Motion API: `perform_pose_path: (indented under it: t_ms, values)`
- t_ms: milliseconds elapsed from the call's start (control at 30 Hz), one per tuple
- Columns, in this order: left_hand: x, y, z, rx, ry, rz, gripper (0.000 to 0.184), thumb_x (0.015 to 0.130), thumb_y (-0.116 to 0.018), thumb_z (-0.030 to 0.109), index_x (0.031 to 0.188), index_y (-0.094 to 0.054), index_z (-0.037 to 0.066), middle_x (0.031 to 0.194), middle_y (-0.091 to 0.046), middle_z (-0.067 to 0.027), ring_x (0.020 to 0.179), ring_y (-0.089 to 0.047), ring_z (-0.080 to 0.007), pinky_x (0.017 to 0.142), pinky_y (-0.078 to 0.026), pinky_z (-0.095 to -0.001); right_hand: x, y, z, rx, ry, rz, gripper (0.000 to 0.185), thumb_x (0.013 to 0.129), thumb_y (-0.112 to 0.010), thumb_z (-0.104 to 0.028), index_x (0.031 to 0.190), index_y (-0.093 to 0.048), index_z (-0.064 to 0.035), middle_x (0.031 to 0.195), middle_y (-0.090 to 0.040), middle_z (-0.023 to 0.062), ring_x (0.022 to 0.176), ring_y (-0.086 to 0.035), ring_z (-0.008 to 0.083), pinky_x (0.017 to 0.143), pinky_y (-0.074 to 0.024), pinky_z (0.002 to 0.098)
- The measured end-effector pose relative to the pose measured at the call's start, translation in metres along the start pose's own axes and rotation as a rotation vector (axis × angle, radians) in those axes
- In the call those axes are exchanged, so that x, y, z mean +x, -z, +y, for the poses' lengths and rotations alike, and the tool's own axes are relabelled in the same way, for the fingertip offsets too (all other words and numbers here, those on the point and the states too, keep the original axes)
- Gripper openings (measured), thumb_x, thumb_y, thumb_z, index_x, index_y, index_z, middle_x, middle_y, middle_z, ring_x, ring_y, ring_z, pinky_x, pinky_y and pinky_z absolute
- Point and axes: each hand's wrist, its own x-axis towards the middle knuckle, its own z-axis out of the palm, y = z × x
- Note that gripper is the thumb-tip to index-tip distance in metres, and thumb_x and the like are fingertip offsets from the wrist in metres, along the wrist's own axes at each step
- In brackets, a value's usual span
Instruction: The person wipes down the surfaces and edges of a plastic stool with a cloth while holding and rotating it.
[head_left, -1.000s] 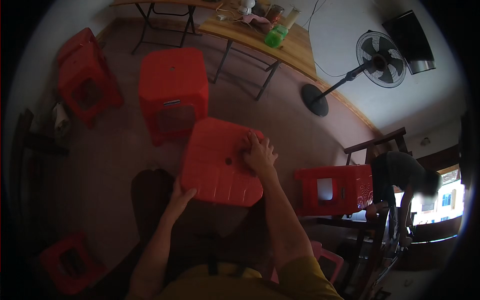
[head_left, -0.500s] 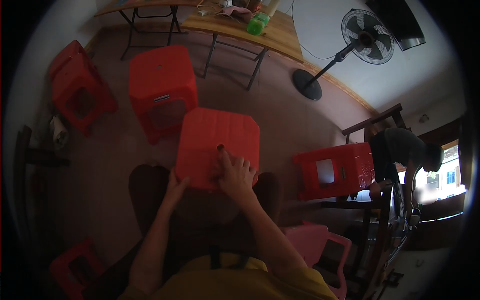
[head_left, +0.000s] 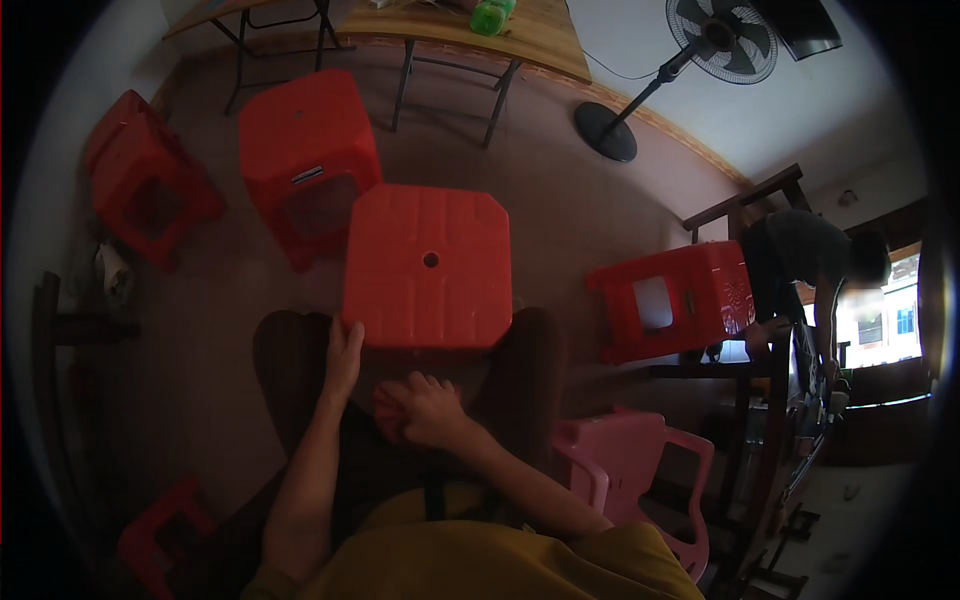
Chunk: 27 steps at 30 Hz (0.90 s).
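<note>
A red plastic stool with a round hole in its seat stands in front of me, between my knees. My left hand grips its near left corner, thumb along the edge. Closer to my body, over my lap, my right hand is closed around a crumpled red cloth, apart from the stool. Part of the cloth is hidden under my fingers.
More red stools stand ahead, a stack and another stack at left, another at right. A pink chair is beside me. Beyond are a wooden table, a floor fan and a bending person.
My right hand has left the seat near the hole and drawn back toward my lap with the cloth. My left hand stays at the stool's corner. The view has tilted down.
</note>
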Motion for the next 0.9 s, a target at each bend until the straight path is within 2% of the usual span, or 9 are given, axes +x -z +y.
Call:
perform_pose_path:
  t_ms: [67,233,300,400,533,600,700,833,900]
  values:
    - [0.006,0.005,-0.017,0.011,-0.092,0.000,0.059,0.103,-0.045,0.039,0.146,-0.037,-0.001,0.142,-0.046,-0.0189,0.130,-0.046,-0.0286,0.110,-0.034,-0.0380,-0.001,0.011,0.003,-0.015,0.006,0.023,0.064,0.069,-0.066,-0.012,0.131,-0.055,-0.0220,0.104,-0.055,0.0144,0.095,-0.060,0.0371,0.079,-0.0464,0.0506]
    - [0.010,0.011,-0.038,0.064,-0.073,0.130,0.056,0.103,-0.045,0.036,0.145,-0.039,-0.002,0.142,-0.046,-0.0199,0.132,-0.044,-0.0304,0.110,-0.034,-0.0383,0.016,0.062,0.016,-0.056,-0.026,0.127,0.074,0.065,-0.070,-0.013,0.136,-0.052,-0.0223,0.107,-0.055,0.0131,0.098,-0.060,0.0366,0.079,-0.0460,0.0508]
    - [0.006,0.004,-0.029,0.091,-0.038,0.146,0.056,0.103,-0.046,0.036,0.145,-0.039,-0.002,0.141,-0.045,-0.0202,0.132,-0.044,-0.0311,0.110,-0.034,-0.0382,0.030,0.080,0.023,-0.066,-0.059,0.277,0.083,0.062,-0.074,-0.013,0.140,-0.049,-0.0226,0.110,-0.055,0.0124,0.100,-0.059,0.0355,0.083,-0.0455,0.0500]
    - [-0.003,-0.002,-0.004,0.189,-0.108,0.057,0.057,0.102,-0.049,0.034,0.144,-0.038,-0.001,0.142,-0.044,-0.0209,0.131,-0.044,-0.0320,0.110,-0.034,-0.0382,0.050,0.089,0.020,-0.085,-0.052,0.425,0.083,0.060,-0.072,-0.011,0.140,-0.051,-0.0226,0.116,-0.055,0.0117,0.108,-0.056,0.0360,0.088,-0.0443,0.0508]
    - [0.008,0.002,-0.026,0.190,-0.072,0.076,0.057,0.100,-0.051,0.033,0.145,-0.037,0.000,0.145,-0.041,-0.0226,0.133,-0.043,-0.0337,0.111,-0.034,-0.0397,0.069,0.055,0.021,-0.059,-0.106,0.362,0.086,0.061,-0.075,-0.015,0.142,-0.048,-0.0229,0.126,-0.051,0.0133,0.115,-0.052,0.0368,0.092,-0.0409,0.0531]
    - [0.011,0.004,-0.034,0.191,-0.049,0.069,0.057,0.100,-0.051,0.032,0.145,-0.036,0.000,0.145,-0.041,-0.0231,0.133,-0.042,-0.0342,0.112,-0.034,-0.0401,0.073,0.043,0.015,-0.325,-0.041,0.391,0.086,0.064,-0.080,-0.024,0.143,-0.046,-0.0221,0.135,-0.045,0.0171,0.120,-0.048,0.0380,0.098,-0.0358,0.0576]
    - [0.013,0.004,-0.038,0.253,-0.112,0.048,0.057,0.100,-0.050,0.032,0.146,-0.036,0.001,0.144,-0.041,-0.0240,0.134,-0.042,-0.0352,0.112,-0.033,-0.0403,0.074,0.045,0.020,-0.288,-0.040,0.334,0.084,0.066,-0.080,-0.027,0.143,-0.047,-0.0218,0.140,-0.042,0.0186,0.123,-0.046,0.0400,0.099,-0.0331,0.0598]
    - [0.015,0.007,-0.045,0.234,-0.124,0.041,0.057,0.100,-0.050,0.032,0.146,-0.036,0.001,0.144,-0.042,-0.0242,0.133,-0.042,-0.0357,0.112,-0.033,-0.0405,0.076,0.043,0.021,-0.280,-0.045,0.338,0.082,0.067,-0.079,-0.026,0.143,-0.047,-0.0221,0.138,-0.043,0.0183,0.121,-0.046,0.0394,0.099,-0.0338,0.0593]
    - [0.016,0.007,-0.045,0.237,-0.134,0.041,0.057,0.100,-0.050,0.032,0.146,-0.036,0.001,0.144,-0.042,-0.0242,0.133,-0.042,-0.0359,0.112,-0.033,-0.0407,0.076,0.040,0.022,-0.305,-0.017,0.398,0.082,0.064,-0.078,-0.024,0.140,-0.050,-0.0213,0.131,-0.046,0.0161,0.114,-0.049,0.0367,0.094,-0.0366,0.0571]
